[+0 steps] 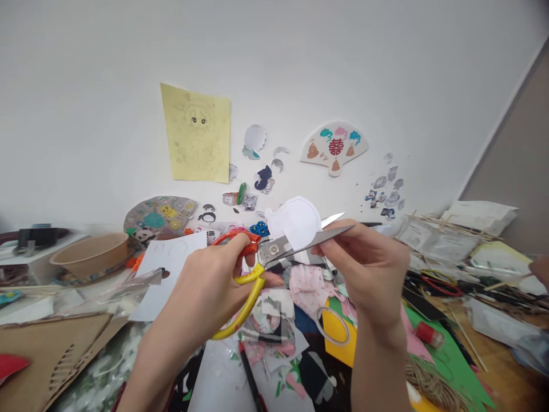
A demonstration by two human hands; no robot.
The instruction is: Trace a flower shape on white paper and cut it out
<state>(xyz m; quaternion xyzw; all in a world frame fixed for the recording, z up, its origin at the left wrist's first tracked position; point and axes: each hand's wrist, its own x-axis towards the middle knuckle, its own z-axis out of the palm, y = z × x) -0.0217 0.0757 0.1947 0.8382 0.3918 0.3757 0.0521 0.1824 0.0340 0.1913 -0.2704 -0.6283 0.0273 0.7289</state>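
In the middle of the head view, my left hand (214, 280) is closed on a pair of scissors (271, 252) with one red and one yellow handle. Their blades point right and stand slightly apart. A white rounded paper cutout (295, 218) rises between them, its lower part crossed by the front blade. My right hand (371, 269) is pinched by the right side of the cutout, its fingertips close to the blades; part of the paper there is hidden behind metal and fingers. Beneath my hands lie pink patterned fabric (307, 284) and paper scraps.
A white sheet with pencil outlines (167, 269) lies behind my left arm. Below are a dark pen (251, 372), a roll of tape (333, 325) and green sheet material (454, 355). A tan bowl (92, 254) stands left. Drawings and a fan-shaped card (334, 146) hang on the wall.
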